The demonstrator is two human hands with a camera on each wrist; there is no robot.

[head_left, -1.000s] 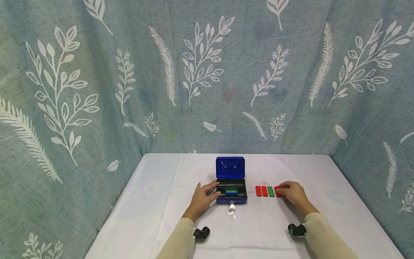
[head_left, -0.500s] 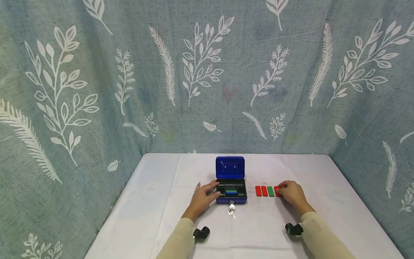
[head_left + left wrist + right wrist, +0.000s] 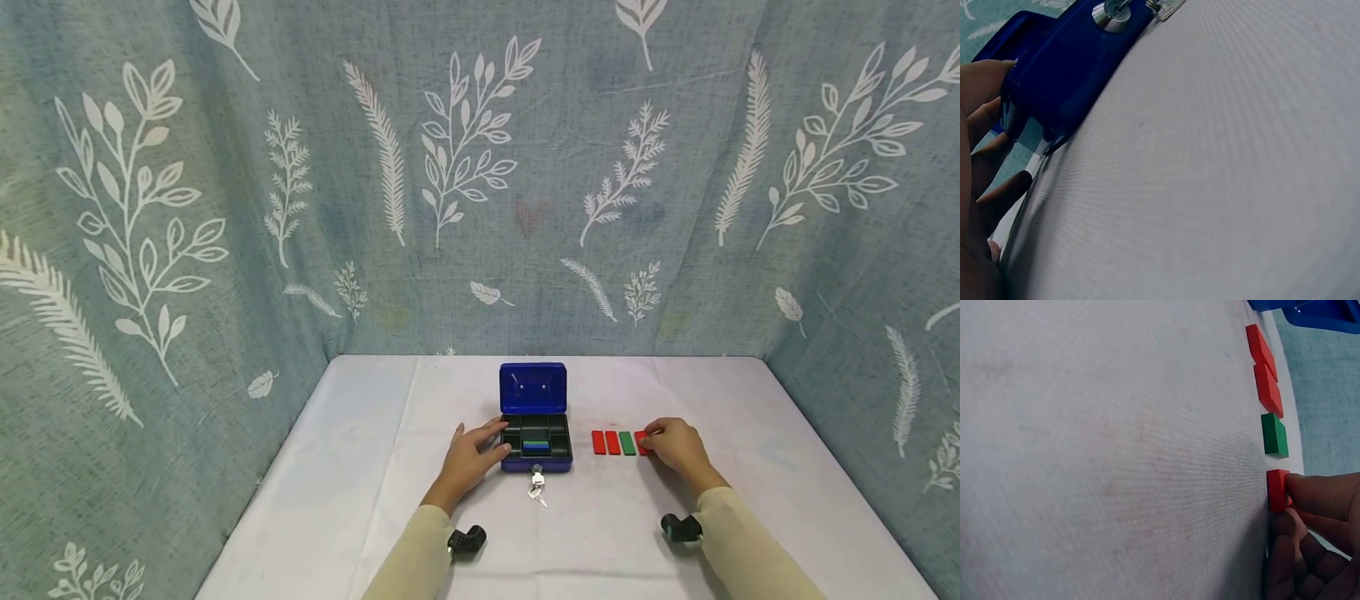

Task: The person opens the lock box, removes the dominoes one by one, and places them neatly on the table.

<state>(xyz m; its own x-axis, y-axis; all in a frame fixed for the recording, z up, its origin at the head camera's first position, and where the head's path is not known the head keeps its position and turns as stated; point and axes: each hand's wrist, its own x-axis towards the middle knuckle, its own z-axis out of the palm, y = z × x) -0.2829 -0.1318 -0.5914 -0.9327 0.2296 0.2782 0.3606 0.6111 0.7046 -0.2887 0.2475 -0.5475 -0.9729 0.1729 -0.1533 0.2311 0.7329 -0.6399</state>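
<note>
A small blue cash box (image 3: 537,467) stands with its lid (image 3: 533,387) raised. Its black tray has compartments, and a green block (image 3: 536,442) and a blue block (image 3: 536,446) lie together in the middle one. My left hand (image 3: 467,460) is spread along the box's left side, thumb and fingertips touching the rim. To the right of the box, my right hand (image 3: 680,448) pinches a red domino-shaped block (image 3: 1277,489) between thumb and fingers, low at the table. That block is at the right end of a row with a green block (image 3: 627,442) and two red blocks (image 3: 598,442).
Keys (image 3: 537,493) hang from the lock at the box's front, reaching onto the white cloth (image 3: 390,517). A patterned curtain (image 3: 480,167) encloses the table's back and both sides. Black camera mounts (image 3: 467,540) stick out at the wrists.
My right wrist has shifted slightly left, with the hand staying on the red block at the row's end. The left hand and the cash box have stayed put.
</note>
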